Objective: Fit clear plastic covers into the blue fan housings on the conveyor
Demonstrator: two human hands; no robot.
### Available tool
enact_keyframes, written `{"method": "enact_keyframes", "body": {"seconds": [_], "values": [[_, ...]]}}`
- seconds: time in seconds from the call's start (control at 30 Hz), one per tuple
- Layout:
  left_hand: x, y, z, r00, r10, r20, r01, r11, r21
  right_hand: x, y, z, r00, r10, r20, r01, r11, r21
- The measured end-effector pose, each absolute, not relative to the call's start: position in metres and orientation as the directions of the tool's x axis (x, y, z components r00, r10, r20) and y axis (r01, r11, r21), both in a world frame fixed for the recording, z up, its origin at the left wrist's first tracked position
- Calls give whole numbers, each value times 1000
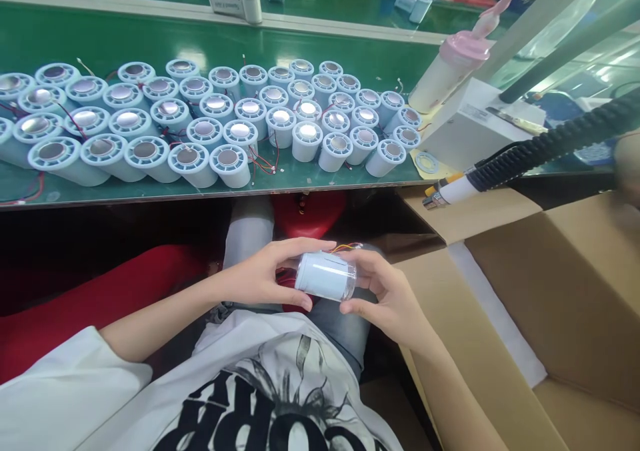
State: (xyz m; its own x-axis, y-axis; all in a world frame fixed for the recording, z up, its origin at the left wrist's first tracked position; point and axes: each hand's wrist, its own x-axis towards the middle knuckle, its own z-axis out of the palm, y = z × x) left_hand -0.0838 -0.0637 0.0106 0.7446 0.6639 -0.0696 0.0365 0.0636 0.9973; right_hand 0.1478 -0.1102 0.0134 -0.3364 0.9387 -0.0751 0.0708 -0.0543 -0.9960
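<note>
Between my two hands, above my lap, lies a light blue cylindrical battery pack [323,276] on its side. A clear film sleeve surrounds it and sticks out past its right end. My left hand [273,274] grips the left end, thumb below and fingers on top. At the other end, my right hand [383,287] has its thumb and fingers closed around the clear sleeve. Thin red and yellow wires with a small white connector [357,245] show behind the pack. Many similar battery packs [230,165] stand upright on the green bench [280,179] ahead.
An open cardboard box [450,317] stands at my right. Over it hangs a black corrugated hose [540,144] with a metal-tipped nozzle [435,201]. A white box-shaped unit [465,121] and a pink-lidded bottle [447,67] occupy the bench's right end. Another person's hands show at the top right.
</note>
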Motion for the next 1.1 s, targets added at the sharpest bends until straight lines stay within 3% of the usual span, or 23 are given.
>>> {"method": "enact_keyframes", "body": {"seconds": [0.63,1.1], "values": [[-91,-64,10,751,659,45,82,-160,984,133,-110,14,-325,867,-377,-164,-444,-881],[-92,-63,9,767,637,80,38,-169,985,124,-107,12,-462,672,-579,-184,-712,-678]]}}
